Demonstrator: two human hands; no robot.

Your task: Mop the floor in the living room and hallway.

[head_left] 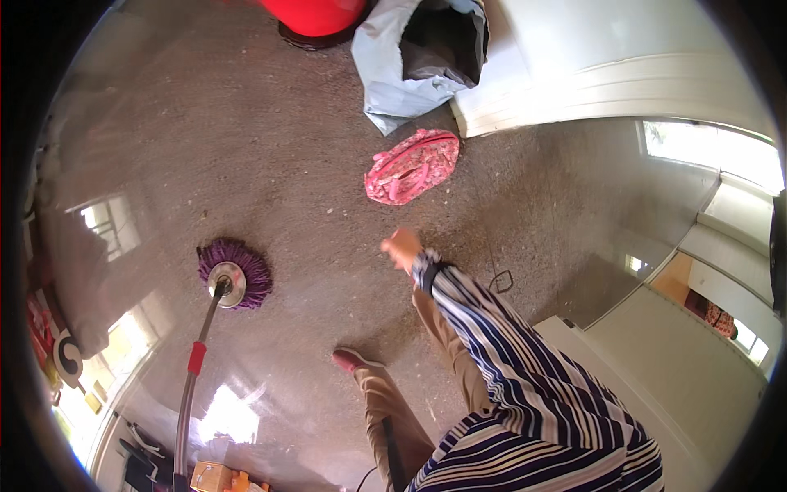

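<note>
My right hand (403,249), blurred, reaches out over the brown floor from a striped sleeve with a dark band at the wrist. Nothing shows in it, but the blur hides how its fingers lie. Just beyond it is a pink patterned fabric bag (411,169) with a zip and pink handles, apart from the hand. My left hand is out of view. On the left a spin mop's purple head (249,270) rests on the floor. Its metal pole (186,393), with a red collar, runs down to the bottom edge, where its upper end is cut off.
A grey-white plastic sack (393,67) gapes beyond the bag, against a white panel (584,80). Left of it stands a red bucket (320,15). A thin dark loop (502,281) lies on the floor at right. A cardboard box (211,476) sits at the bottom left.
</note>
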